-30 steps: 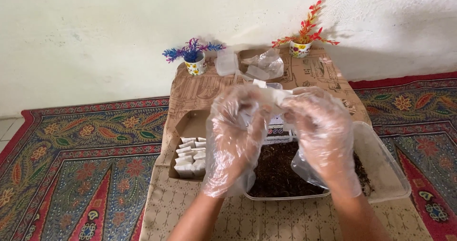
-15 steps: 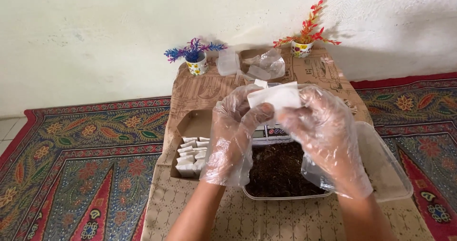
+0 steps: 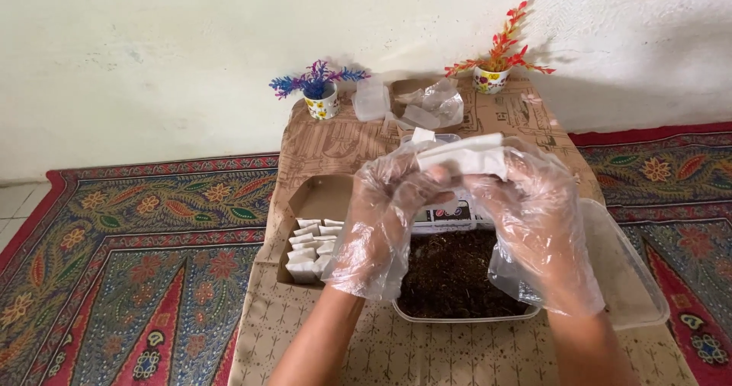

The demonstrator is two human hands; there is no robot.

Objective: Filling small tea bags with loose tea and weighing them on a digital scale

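- Both hands wear loose clear plastic gloves. Left hand [image 3: 396, 203] and right hand [image 3: 534, 211] are raised together above the tub of dark loose material [image 3: 457, 275], likely so that anything dropped falls back into it.
- Small white paper pouch [image 3: 465, 156] is held between the two hands at fingertip height, roughly level, its long side across the view. Left fingers close on its left end; right fingers wrap over its right end. Both hands are gripping it.
- Pouch sits above and slightly behind the tub, clear of its contents, not touching them.
- Clear lid [image 3: 633, 279] lies just beside the tub on the right, partly under the right wrist.
- Open cardboard box [image 3: 320, 199] stands just left of the tub; a stack of similar white pouches [image 3: 311, 250] fills its near end, close to the left hand.
- Farther back on the patterned table cover [image 3: 335, 146]: blue flower pot [image 3: 320, 96], red flower pot [image 3: 492, 73], crumpled clear plastic [image 3: 431, 108].
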